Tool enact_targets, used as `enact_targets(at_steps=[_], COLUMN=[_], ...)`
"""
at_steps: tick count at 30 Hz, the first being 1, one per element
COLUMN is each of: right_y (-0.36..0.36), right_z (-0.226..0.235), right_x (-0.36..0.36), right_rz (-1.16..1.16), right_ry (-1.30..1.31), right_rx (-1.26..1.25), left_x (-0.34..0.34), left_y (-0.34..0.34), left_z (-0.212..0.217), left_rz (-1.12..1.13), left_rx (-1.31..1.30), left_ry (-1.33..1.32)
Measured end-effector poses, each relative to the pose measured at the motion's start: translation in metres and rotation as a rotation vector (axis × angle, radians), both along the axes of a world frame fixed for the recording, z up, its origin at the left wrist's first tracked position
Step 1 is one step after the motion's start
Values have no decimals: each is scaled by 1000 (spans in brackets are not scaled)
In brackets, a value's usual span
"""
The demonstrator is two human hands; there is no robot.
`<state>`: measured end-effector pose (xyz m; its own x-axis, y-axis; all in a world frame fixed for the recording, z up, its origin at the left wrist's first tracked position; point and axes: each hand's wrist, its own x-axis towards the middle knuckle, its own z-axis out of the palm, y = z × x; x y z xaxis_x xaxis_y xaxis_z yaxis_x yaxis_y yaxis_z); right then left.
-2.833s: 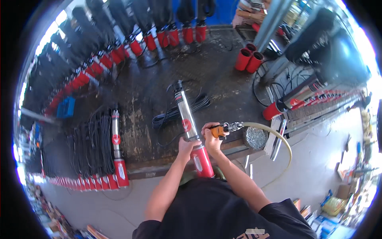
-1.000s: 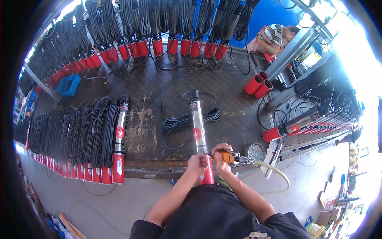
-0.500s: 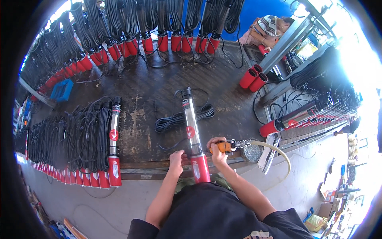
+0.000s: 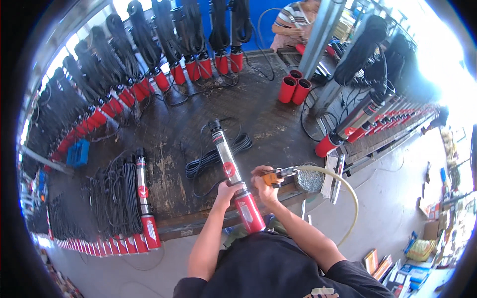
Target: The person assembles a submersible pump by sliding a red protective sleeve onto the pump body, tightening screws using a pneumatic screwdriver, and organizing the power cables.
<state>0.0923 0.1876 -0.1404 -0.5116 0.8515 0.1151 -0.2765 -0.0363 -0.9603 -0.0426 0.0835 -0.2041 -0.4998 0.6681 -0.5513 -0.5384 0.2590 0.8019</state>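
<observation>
A wide, dark, worn tabletop [image 4: 164,144] fills most of the view, and along its far and left edges stand rows of red-ended pumps [image 4: 179,72] with bundles of black cable hanging above them. On the left part of the tabletop lies another pump [image 4: 144,198], silver with a red end, beside a thick spread of black cables [image 4: 112,198]. Near the far right edge two red tubes [image 4: 294,89] stand upright just beside a grey metal post [image 4: 320,30], and behind them a seated person in a striped shirt [image 4: 293,17] bends over something. In the middle lies a long pump [image 4: 229,171], silver along its body and red at the near end, set slantwise so that the red end overhangs the near edge of the tabletop toward the person's body. A coil of black cable [image 4: 218,156] lies just beside it and runs under it. The left hand [image 4: 229,191] has its grip closed around the pump where silver meets red. The right hand [image 4: 263,184] has its grip closed on a small orange tool [image 4: 274,176], held just to the right of the pump. From the tool a pale hose [image 4: 343,186] arcs away and down over the edge of the tabletop. Just right of the tool sits a small round dish of shiny bits [image 4: 309,180].
</observation>
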Motion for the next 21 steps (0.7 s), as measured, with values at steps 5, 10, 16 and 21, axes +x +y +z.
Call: enact_targets(at_steps=[5, 10, 16, 21], right_y=[22, 28, 14, 13], right_z=[12, 6, 12, 12], right_x=[77, 184, 232, 244], right_rz=[-272, -362, -543, -532], right_ry=[53, 16, -76, -71], right_rx=[-203, -73, -38, -19], left_x=[35, 96, 172, 222], left_y=[9, 6, 170, 256], left_z=[-14, 21, 40, -7], left_rz=[17, -51, -608, -1201], left_rx=[-294, -612, 311, 4], left_ry=[376, 1094, 1355, 1510])
